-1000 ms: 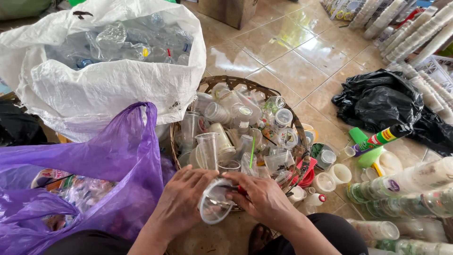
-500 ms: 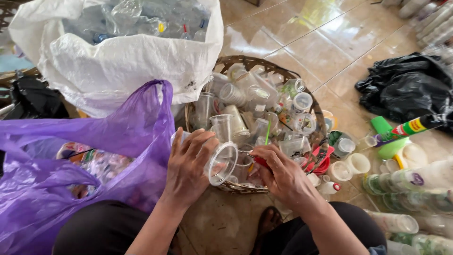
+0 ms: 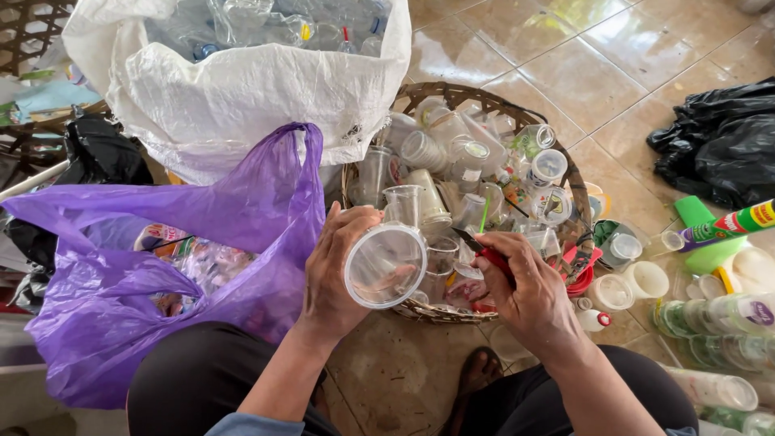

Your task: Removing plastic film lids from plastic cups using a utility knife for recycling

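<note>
While the left hand (image 3: 339, 270) curls around a clear plastic cup (image 3: 386, 265) above the wicker basket (image 3: 575, 179), the right hand (image 3: 529, 291) pinches a red-handled blade (image 3: 484, 251).

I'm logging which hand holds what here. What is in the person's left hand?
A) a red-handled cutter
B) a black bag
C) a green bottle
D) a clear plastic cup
D: the left hand grips a clear plastic cup, its open mouth toward the camera, over the woven basket; the red-handled cutter is in the right hand.
</note>
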